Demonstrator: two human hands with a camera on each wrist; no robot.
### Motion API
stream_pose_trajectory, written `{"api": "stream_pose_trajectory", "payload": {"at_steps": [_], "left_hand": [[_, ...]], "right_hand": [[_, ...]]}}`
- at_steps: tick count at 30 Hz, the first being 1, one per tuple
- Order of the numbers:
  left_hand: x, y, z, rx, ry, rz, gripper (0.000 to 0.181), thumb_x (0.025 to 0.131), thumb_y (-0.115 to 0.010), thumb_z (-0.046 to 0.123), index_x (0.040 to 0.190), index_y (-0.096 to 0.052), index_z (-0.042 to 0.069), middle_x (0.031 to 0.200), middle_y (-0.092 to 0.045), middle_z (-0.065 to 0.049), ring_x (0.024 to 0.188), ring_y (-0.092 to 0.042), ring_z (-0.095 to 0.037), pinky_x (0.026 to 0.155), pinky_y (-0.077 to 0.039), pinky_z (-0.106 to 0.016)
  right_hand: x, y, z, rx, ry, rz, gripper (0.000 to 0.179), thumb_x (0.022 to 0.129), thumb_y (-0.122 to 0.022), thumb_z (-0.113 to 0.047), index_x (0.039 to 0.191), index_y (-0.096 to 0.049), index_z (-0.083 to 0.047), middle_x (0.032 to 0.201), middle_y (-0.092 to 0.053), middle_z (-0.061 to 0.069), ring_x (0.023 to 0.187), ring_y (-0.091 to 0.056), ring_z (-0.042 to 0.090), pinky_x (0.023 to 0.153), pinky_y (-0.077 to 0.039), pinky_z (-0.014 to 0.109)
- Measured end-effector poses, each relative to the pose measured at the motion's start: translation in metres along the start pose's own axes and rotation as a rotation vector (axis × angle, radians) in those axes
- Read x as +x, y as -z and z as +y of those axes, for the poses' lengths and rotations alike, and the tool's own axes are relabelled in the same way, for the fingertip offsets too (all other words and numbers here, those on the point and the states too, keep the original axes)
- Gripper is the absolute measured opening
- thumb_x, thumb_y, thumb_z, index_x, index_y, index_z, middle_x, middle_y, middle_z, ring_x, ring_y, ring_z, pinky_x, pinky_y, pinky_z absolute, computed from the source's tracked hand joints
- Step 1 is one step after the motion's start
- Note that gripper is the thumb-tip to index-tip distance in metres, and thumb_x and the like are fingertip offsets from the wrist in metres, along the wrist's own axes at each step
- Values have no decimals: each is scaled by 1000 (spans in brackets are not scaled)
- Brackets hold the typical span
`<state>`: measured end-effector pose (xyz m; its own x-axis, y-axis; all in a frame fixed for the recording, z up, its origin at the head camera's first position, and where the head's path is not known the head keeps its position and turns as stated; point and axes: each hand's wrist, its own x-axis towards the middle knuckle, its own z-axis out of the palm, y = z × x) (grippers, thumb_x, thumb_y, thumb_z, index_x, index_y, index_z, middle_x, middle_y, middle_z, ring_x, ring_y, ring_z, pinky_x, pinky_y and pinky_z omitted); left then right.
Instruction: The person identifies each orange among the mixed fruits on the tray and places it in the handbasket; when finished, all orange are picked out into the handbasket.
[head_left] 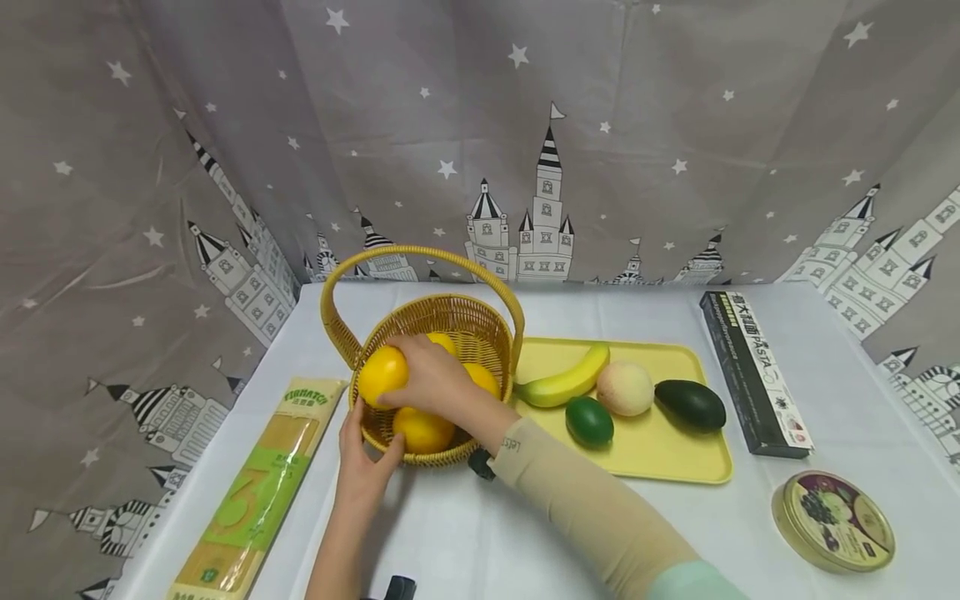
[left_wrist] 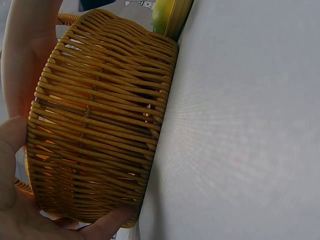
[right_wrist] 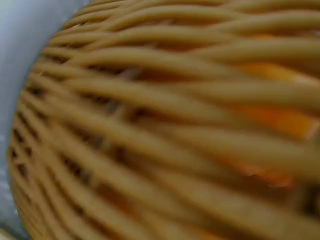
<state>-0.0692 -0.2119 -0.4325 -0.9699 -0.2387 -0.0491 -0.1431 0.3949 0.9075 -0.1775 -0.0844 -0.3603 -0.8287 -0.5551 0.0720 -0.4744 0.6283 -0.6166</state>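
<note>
A round yellow-wicker basket (head_left: 393,323) with a tall arched handle stands left of centre on the table. Inside lie several yellow-orange fruits that look like oranges, among them a front orange (head_left: 423,430). My right hand (head_left: 435,377) reaches across the basket and grips another orange (head_left: 382,377) at its left side, level with the rim. At the near left rim, my left hand (head_left: 362,467) holds the basket, thumb and fingers spread along its outer wall. The left wrist view has the woven wall (left_wrist: 100,120) up close, and orange shows through the weave (right_wrist: 165,95) in the right wrist view.
Right of the basket, a yellow tray (head_left: 652,467) bears a banana (head_left: 566,382), a peach (head_left: 625,388), a green fruit (head_left: 589,422) and an avocado (head_left: 690,405). Beyond it are a black pasta box (head_left: 753,375) and a round tin (head_left: 834,521). A noodle packet (head_left: 258,492) lies left.
</note>
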Motion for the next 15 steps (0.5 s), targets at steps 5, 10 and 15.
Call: {"api": "stream_pose_trajectory", "payload": {"at_steps": [5,10,15], "left_hand": [[0,0,0,3,1,2,87,93,-61,21,156,-2,12,159,0,-17,144,-7,-39,112,-12,-60],[0,1,0,-3,-10,7,89,93,-61,21,156,1,12,159,1,-17,144,-6,-38,112,-11,-60],[0,0,0,-10,-1,1,91,93,-61,21,156,4,14,159,3,-16,145,-4,-37,112,-10,-60]], "right_hand": [[-4,2,1,-15,-2,-15,80,80,-77,-40,146,-41,-14,142,-48,5,117,-53,18,93,-47,33],[-9,7,3,-4,24,-7,76,83,-75,-38,147,-41,-13,144,-46,4,126,-48,19,100,-43,33],[-18,13,8,11,50,28,72,84,-73,-36,145,-43,-13,143,-47,3,129,-45,18,103,-40,33]]}}
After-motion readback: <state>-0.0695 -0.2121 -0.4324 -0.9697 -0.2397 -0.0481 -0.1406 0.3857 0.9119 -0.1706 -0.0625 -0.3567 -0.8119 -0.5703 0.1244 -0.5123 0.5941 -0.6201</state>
